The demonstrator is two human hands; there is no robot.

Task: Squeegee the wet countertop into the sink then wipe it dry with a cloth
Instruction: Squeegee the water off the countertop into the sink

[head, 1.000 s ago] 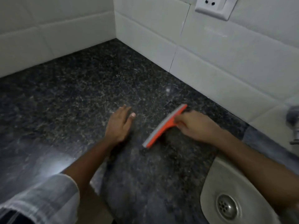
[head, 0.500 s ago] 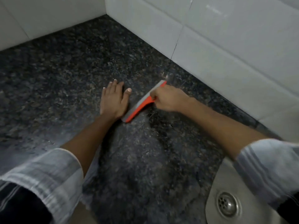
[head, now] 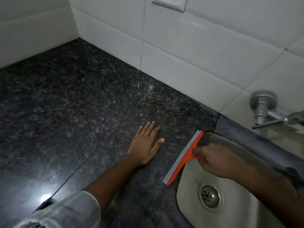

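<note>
Head view: left hand (head: pixel 146 145) is laid flat, fingers straight, on the dark countertop (head: pixel 74 104). Orange squeegee (head: pixel 184 157) is gripped by the right hand (head: pixel 217 161), blade set along the sink (head: pixel 230 216) rim.

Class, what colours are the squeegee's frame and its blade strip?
The squeegee has an orange frame with a grey blade strip, seen in the head view.

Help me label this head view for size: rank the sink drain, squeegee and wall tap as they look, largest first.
1. squeegee
2. wall tap
3. sink drain
The tap runs off frame and sits farther away, so its rank over the drain is unsure.
</note>
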